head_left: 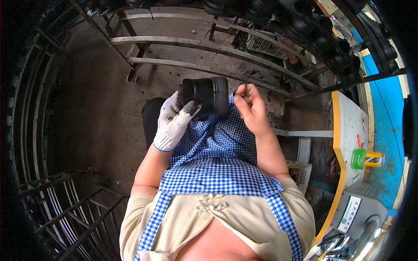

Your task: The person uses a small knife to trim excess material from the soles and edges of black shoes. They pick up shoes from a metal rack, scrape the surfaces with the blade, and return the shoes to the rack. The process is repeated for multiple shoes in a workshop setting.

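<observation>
My left hand (173,121), in a white knit glove with a blackened thumb, grips a black leather shoe (214,96) above my lap. The thumb presses on the shoe's near side, while the other fingers are mostly hidden behind it. Just right of the shoe, apart from it, my bare right hand (252,108) is closed in a pinch. Something small and dark shows at its fingertips, too blurred to name. A blue-and-white checked apron (217,174) covers my lap below both hands.
Metal rack rails (209,45) cross ahead, with black shoes (300,26) at the upper right. To the right stands a white table with a yellow edge (337,130), bearing a green container (359,159) and a grey machine (363,209). Another metal frame (80,209) is at lower left.
</observation>
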`<state>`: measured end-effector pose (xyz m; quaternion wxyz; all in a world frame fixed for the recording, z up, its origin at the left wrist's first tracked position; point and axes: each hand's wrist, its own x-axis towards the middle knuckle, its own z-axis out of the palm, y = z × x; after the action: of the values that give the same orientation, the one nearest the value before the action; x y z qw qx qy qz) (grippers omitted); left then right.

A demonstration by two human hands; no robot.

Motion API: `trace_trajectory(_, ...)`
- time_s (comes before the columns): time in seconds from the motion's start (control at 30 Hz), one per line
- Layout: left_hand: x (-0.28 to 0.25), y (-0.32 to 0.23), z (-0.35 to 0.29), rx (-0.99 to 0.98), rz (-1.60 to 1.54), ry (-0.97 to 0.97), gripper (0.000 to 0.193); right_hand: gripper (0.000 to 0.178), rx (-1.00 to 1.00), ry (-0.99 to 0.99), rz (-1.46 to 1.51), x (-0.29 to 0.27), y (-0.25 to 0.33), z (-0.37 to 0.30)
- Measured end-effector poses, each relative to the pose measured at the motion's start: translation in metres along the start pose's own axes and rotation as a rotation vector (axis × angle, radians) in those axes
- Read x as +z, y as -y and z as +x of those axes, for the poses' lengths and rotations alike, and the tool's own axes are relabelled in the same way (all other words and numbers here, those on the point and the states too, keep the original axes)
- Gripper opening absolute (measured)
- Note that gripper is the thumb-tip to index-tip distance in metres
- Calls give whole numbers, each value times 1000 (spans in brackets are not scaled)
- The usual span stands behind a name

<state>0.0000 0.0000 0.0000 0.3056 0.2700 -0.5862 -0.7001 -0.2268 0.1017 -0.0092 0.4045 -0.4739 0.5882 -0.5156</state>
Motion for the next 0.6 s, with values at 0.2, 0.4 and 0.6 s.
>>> trace_trajectory(0.2,10,-11,-1,-344,-944,-37,54,52,-465,-91,-110,28,17,13)
trace_trajectory(0.4,6,-9,-1,-206,-1007,44,47,45,-505,-186,-304,31,36,14)
trace_trajectory(0.6,22,4,2,230,-242,-325,32,38,-549,-245,-655,40,51,0)
